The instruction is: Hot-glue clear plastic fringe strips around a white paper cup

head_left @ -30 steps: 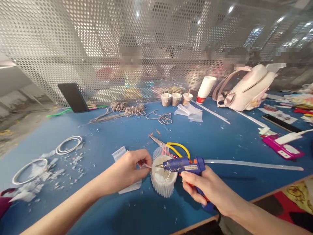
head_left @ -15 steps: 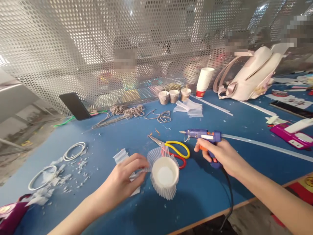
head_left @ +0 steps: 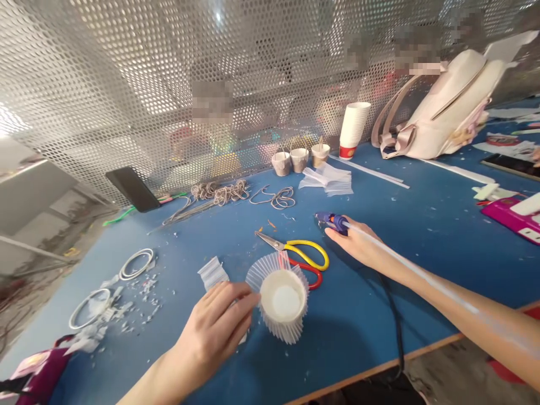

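Observation:
A white paper cup wrapped in pleated paper [head_left: 283,301] stands on the blue table [head_left: 422,236] near its front edge. My left hand [head_left: 215,329] is at the cup's left side, its fingers held together and their tips pressed on the pleats; the thumb is hidden. My right hand [head_left: 358,244] reaches out to the right of the cup and covers a blue glue gun [head_left: 331,220] that lies low on the table, nozzle pointing left. A clear glue stick trails back from the gun along my forearm.
Yellow and red scissors [head_left: 304,253] lie just behind the cup. A black cord [head_left: 394,326] runs off the front edge. Further back are small cups [head_left: 299,159], stacked paper cups [head_left: 352,129], twine [head_left: 223,193], a phone [head_left: 133,189], white rings [head_left: 137,263] and a bag [head_left: 447,112] by a mesh wall.
My right hand took the glue gun away from the cup, out to the right and back, and lowered it to the table. My left hand stayed at the cup's pleats.

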